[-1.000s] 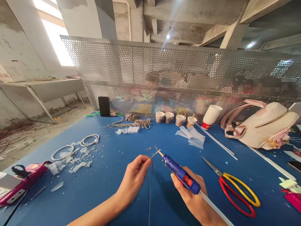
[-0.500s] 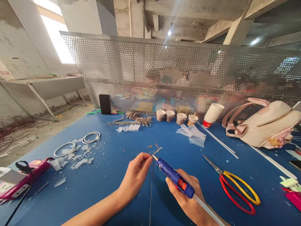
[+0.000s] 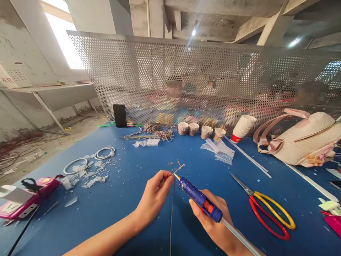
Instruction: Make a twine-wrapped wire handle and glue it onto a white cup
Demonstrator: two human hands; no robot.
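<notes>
My left hand [image 3: 157, 190] pinches a thin cord [image 3: 172, 209] near the middle of the blue table [image 3: 128, 227]. The cord hangs down toward the near edge, and a short pale twisted tip [image 3: 180, 168] sticks out up and to the right of my fingers. My right hand [image 3: 213, 213] is wrapped round a blue glue gun [image 3: 198, 197] with a clear stick in its rear end. The gun's nozzle [image 3: 176, 176] is at the cord, right beside my left fingertips. Small orange bits lie just beyond.
Scissors [image 3: 262, 206] lie at the right, below a pink bag [image 3: 306, 138]. Paper cups [image 3: 243, 128], small cups [image 3: 193, 129], clear strips [image 3: 220, 151] and bundled cords [image 3: 162, 134] stand or lie before a perforated screen [image 3: 149, 71]. White rings [image 3: 76, 166] and a pink power strip [image 3: 42, 193] are left.
The view has shifted slightly. Both hands hold nearly the same pose, with the nozzle still at the cord beside my left fingertips.
</notes>
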